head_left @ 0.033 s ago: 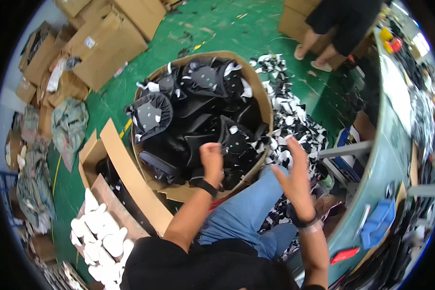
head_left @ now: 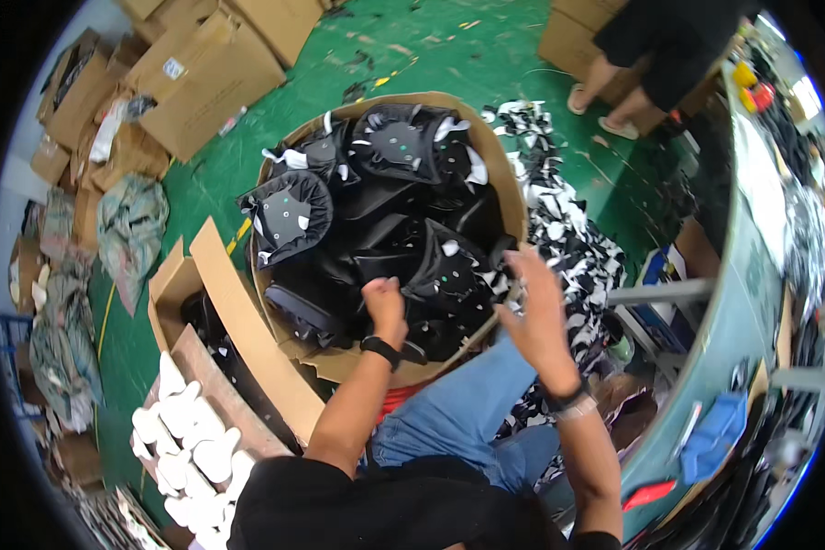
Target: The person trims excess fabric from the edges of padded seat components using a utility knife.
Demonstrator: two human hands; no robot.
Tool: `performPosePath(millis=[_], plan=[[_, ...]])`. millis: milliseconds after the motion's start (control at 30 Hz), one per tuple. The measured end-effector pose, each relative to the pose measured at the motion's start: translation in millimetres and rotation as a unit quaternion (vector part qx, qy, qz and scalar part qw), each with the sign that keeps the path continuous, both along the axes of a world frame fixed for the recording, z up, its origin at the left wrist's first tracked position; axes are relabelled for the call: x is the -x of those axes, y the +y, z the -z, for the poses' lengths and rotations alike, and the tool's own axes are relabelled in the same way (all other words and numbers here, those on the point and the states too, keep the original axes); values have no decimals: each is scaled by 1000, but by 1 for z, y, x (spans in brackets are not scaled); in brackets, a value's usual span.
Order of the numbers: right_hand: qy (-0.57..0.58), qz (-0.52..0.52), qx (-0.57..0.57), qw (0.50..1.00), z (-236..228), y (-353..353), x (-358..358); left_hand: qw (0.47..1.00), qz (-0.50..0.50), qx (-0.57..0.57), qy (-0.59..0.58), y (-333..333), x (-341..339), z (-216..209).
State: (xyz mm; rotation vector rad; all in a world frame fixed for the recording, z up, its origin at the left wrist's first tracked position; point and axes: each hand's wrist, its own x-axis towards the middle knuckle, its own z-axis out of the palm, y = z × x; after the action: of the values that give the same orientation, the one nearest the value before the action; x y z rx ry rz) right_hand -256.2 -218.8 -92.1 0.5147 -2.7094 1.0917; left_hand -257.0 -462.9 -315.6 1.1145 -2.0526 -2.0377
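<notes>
Over the near part of a large round cardboard bin (head_left: 521,197), my left hand (head_left: 385,307) is closed, fingers curled in; whether it holds anything is hidden. My right hand (head_left: 533,316) is open at the bin's right rim, thumb and fingers apart, with nothing seen in it. Black padded pieces fill the bin. Several are fabric-covered, with gathered edges, white tabs and a flat backing with small holes, such as the piece (head_left: 289,220) at the left rim. Another such piece (head_left: 445,275) lies between my hands.
Black and white scraps (head_left: 564,215) cover the floor right of the bin. A long cardboard box (head_left: 247,325) and white shaped pieces (head_left: 192,440) are at left. A green-topped table (head_left: 706,357) bears a blue tray (head_left: 713,435) and a red tool (head_left: 649,495). Another person (head_left: 660,55) stands far right.
My left hand has shifted slightly left and nearer to me, still closed. My right hand has moved left toward the bin's rim. The view has shifted slightly.
</notes>
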Motion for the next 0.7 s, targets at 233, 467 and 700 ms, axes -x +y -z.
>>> performPosePath(millis=[233, 467, 700], plan=[[47, -303, -544, 781, 216, -129, 118, 954, -9, 183, -237, -59, 16, 92], [-122, -357, -473, 796, 180, -104, 197, 866, 209, 211, -403, -85, 17, 77], [-473, -73, 220, 850, 82, -26, 246, 992, 6, 14, -125, -91, -20, 2]])
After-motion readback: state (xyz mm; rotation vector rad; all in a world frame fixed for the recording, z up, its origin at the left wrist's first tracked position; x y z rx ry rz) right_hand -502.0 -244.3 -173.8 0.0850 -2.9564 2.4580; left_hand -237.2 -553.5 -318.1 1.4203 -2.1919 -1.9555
